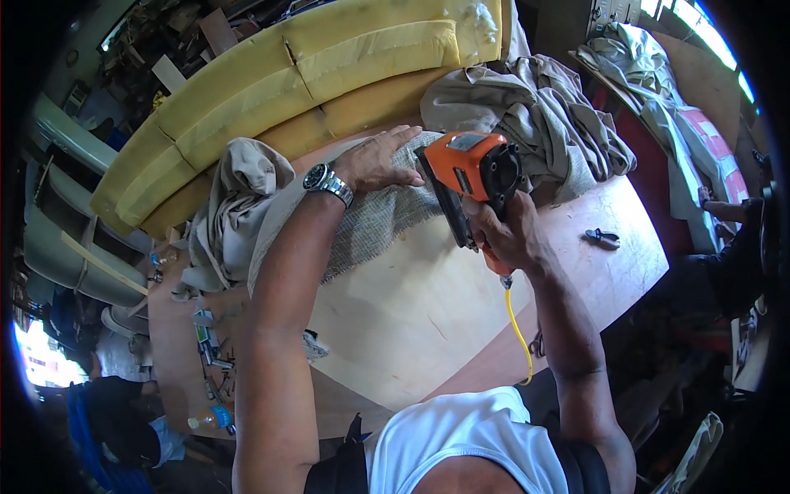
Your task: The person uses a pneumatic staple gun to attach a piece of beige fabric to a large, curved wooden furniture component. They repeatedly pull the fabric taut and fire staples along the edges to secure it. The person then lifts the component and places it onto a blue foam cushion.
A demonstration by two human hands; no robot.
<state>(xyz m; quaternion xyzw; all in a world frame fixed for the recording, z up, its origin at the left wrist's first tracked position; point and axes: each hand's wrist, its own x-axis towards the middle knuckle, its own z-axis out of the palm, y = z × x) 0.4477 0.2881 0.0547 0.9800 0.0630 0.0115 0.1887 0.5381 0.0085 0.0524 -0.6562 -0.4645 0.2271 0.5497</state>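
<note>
My right hand (pixel 517 230) grips the handle of an orange and black pneumatic staple gun (pixel 467 169). A yellow air hose (pixel 517 327) runs from the base of its handle toward my body. The gun's nose is beside the fingertips of my left hand (pixel 380 163); whether it touches the cloth I cannot tell. That left hand lies flat, fingers stretched out, on a coarse grey-beige woven cloth (pixel 383 222). The cloth covers the far part of a pale plywood panel (pixel 395 305). A metal wristwatch (pixel 327 184) is on my left wrist.
A long yellow foam sofa form (pixel 247 99) curves along the far side. Bunched beige fabric lies left (pixel 234 206) and right (pixel 527 107). Pliers (pixel 602 239) rest on the panel's right. Small boxes (pixel 204 321) and a bottle (pixel 212 417) stand left. Other people are at both sides.
</note>
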